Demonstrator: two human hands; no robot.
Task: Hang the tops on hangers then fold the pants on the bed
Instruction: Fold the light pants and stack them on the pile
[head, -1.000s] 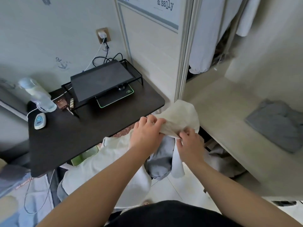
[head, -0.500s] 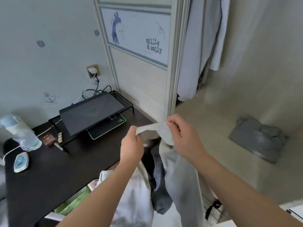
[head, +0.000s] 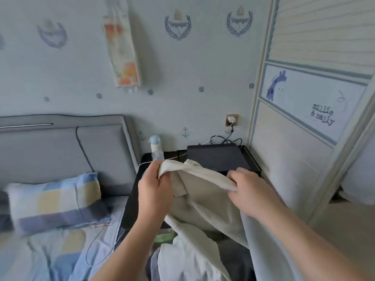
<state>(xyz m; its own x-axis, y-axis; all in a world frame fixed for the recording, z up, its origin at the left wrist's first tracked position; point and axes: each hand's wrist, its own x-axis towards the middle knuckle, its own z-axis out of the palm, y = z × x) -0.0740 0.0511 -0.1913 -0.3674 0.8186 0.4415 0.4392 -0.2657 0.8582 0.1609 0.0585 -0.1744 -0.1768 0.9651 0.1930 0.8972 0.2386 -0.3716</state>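
I hold a cream garment up in front of me, stretched by its top edge between both hands. My left hand grips the left end of that edge. My right hand grips the right end. The cloth hangs down from the edge, and I cannot tell whether it is pants or a top. More pale and grey clothing lies bunched below it. The bed, with a blue checked sheet, is at the lower left.
A checked pillow leans on the grey headboard. A black side table carries a black device, a bottle and cables. The wardrobe door stands on the right.
The view has swung left from the wardrobe to the bed and side table. Both hands have moved apart along the garment's top edge, stretching it out.
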